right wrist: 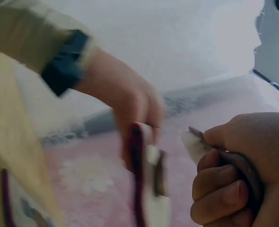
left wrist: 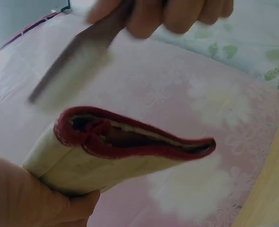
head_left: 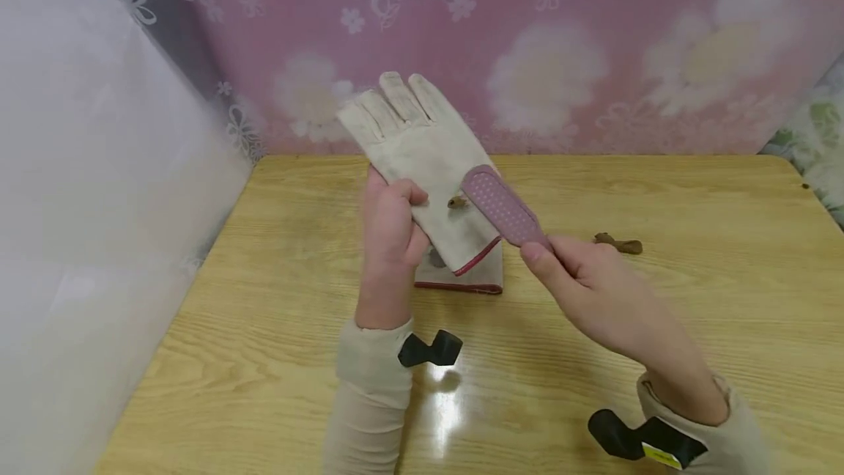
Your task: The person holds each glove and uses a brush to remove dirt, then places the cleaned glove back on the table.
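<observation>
A cream work glove (head_left: 428, 152) with a red-edged cuff is held up over the table by my left hand (head_left: 392, 222), thumb across its front. A small brown piece (head_left: 456, 201) is on the glove near the cuff. My right hand (head_left: 609, 295) grips the handle of a purple dotted brush (head_left: 504, 207). Pale bristles (left wrist: 75, 71) face the glove in the left wrist view, with a gap between them. The cuff opening (left wrist: 135, 139) shows in that view too. Another glove (head_left: 488, 270) lies on the table beneath, partly hidden.
On the wooden table (head_left: 264, 358), a brown twisted piece (head_left: 620, 243) lies to the right, beyond my right hand. A pink flowered sheet (head_left: 422, 35) hangs behind the table's back edge, and white sheeting (head_left: 99, 204) is at the left.
</observation>
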The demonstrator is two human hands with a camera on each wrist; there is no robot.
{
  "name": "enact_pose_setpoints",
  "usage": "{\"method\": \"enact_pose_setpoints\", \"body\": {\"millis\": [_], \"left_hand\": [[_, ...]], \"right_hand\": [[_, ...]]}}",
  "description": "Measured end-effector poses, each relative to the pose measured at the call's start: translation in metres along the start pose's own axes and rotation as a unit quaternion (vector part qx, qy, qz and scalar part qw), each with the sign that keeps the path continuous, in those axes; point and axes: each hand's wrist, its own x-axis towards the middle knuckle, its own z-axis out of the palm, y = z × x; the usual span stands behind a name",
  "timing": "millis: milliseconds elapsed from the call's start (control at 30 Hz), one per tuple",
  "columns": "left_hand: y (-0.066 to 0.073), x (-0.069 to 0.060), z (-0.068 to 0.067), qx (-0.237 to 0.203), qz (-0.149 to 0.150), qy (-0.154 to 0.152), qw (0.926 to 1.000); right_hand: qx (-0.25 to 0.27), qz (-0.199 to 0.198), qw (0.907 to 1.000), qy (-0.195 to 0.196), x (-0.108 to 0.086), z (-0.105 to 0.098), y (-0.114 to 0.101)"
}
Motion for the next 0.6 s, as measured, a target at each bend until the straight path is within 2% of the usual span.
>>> {"method": "enact_pose_setpoints", "body": {"millis": [100,200,267,367,467,600], "left_hand": [[-0.005,-0.001,0.001,0.014,-0.018,0.002,0.9997],[-0.013,0.006,-0.004,0.001,-0.044,0.007,0.999],[-0.022,0.012,-0.009,-0.008,-0.082,0.01,0.9966],[-0.037,0.019,-0.014,-0.014,-0.152,0.003,0.9883],[-0.053,0.02,-0.013,-0.007,-0.205,-0.005,0.9788],[-0.069,0.024,-0.012,-0.001,-0.232,0.008,0.9727]], "right_hand": [[-0.053,-0.008,0.9986,-0.001,0.01,0.017,-0.001],[-0.095,0.018,0.9948,-0.032,0.022,0.019,0.015],[-0.103,0.043,0.9921,-0.056,0.026,0.013,0.032],[-0.125,0.069,0.9861,-0.085,0.025,-0.003,0.053],[-0.113,0.078,0.9841,-0.113,0.022,-0.021,0.071],[-0.058,0.075,0.9854,-0.142,0.02,-0.041,0.096]]}}
